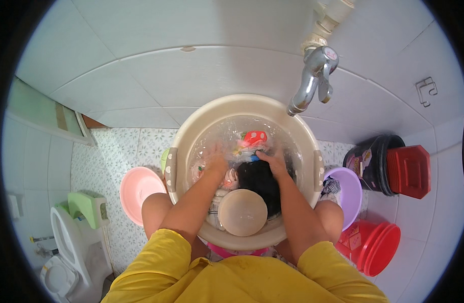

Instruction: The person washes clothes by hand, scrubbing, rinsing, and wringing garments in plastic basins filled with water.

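Observation:
A large beige plastic basin (247,99) of cloudy water stands between the knees, with wet clothes in it. My left hand (216,161) is partly under the water at the basin's left side, beside pale printed cloth; its fingers are blurred by the water. On the right, my right hand (273,161) touches the clothes at the edge of a black garment (257,181), its thumb near a blue patch. A red and white printed cloth (254,138) lies beyond the hands. Nearer the body, a round translucent bowl (242,213) floats or rests on the clothes.
A metal tap (311,79) juts over the basin's back right rim. At left are a pink basin (140,193), a green stool (86,208) and a toilet (74,242). At right stand a purple basin (351,197) holding cloth, a black bucket (362,163) and red buckets (379,246).

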`<state>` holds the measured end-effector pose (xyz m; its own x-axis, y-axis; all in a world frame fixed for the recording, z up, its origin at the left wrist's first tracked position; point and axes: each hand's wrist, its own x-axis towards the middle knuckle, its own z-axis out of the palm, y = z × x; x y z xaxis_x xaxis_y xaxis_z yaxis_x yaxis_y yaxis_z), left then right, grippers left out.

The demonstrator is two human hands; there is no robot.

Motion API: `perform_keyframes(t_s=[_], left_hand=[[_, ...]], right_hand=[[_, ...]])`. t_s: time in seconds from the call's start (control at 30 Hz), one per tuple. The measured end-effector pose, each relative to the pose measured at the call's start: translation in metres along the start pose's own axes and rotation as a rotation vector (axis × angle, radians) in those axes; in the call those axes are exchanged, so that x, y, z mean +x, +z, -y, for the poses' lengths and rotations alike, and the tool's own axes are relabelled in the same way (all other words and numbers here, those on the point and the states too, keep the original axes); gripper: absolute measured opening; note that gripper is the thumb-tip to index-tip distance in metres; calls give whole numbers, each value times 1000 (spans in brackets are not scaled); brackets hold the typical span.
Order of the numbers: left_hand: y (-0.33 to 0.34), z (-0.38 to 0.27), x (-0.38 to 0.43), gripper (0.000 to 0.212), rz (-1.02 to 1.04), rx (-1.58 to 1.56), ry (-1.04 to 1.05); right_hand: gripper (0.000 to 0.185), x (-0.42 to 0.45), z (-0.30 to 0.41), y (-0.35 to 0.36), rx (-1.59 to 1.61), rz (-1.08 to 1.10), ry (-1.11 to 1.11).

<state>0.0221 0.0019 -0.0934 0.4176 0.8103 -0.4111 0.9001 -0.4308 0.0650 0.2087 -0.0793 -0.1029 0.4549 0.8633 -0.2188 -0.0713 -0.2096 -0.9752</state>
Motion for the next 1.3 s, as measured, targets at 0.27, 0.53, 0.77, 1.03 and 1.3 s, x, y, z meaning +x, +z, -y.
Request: perform_keyframes(t_s=[0.27, 0.53, 0.77, 1.03, 1.3], left_hand=[[-49, -45, -11, 61, -374, -78, 261], [-12, -38, -10, 58, -238, -471, 303], [-73, -25, 3, 44, 325, -965, 248], [-117, -6, -2, 41, 337, -1780, -192], [-82, 3, 1, 45, -261, -1050, 83]], right_hand=[[55, 24, -86, -65, -374, 477, 305], [51, -13, 41, -9, -742, 338, 57], [25, 4, 50, -31, 365, 70, 321], [21, 15, 55, -20, 227, 549, 225], [46, 21, 44, 0, 269, 113, -17]])
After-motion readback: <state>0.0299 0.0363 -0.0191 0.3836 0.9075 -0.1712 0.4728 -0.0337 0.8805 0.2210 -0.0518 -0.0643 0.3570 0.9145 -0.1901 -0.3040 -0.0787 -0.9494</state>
